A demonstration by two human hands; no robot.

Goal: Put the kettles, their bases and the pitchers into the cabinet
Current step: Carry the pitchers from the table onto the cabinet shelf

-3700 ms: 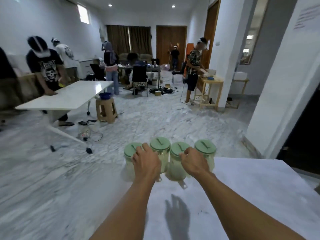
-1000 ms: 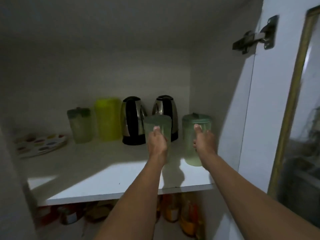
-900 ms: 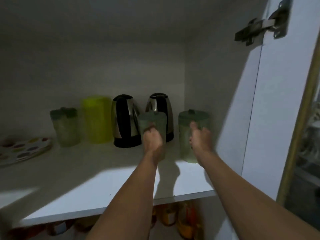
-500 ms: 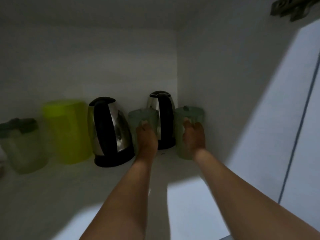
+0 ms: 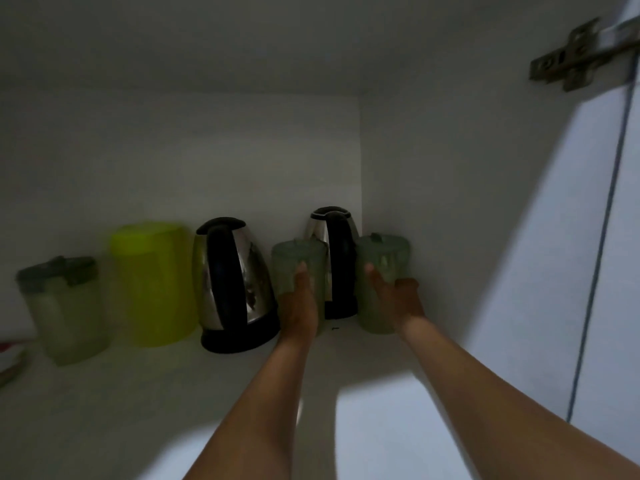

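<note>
Fingers (image 5: 300,271) of the left hand (image 5: 298,306) are lying pressed together against the near side of a pale green pitcher (image 5: 299,261), at center frame; whether they are wrapping a handle, cannot tell, since the hand is covering it. Right hand (image 5: 394,296) is curling around the near side of a second pale green pitcher (image 5: 382,258), thumb to the left, fingers closing around the right side.

Head view, dim cabinet interior: both pitchers are standing upright on the white shelf (image 5: 173,393), the right one sitting close to the side wall (image 5: 450,202) at center right. A steel-and-black kettle (image 5: 334,258) is showing between and behind the two pitchers. Another kettle (image 5: 232,282) is sitting on its black base (image 5: 239,337) just left of the left hand. Further left, a yellow-green pitcher (image 5: 152,282) and a lidded pale pitcher (image 5: 62,306) are standing, both blurred. A door hinge (image 5: 581,57) is showing at upper right.
</note>
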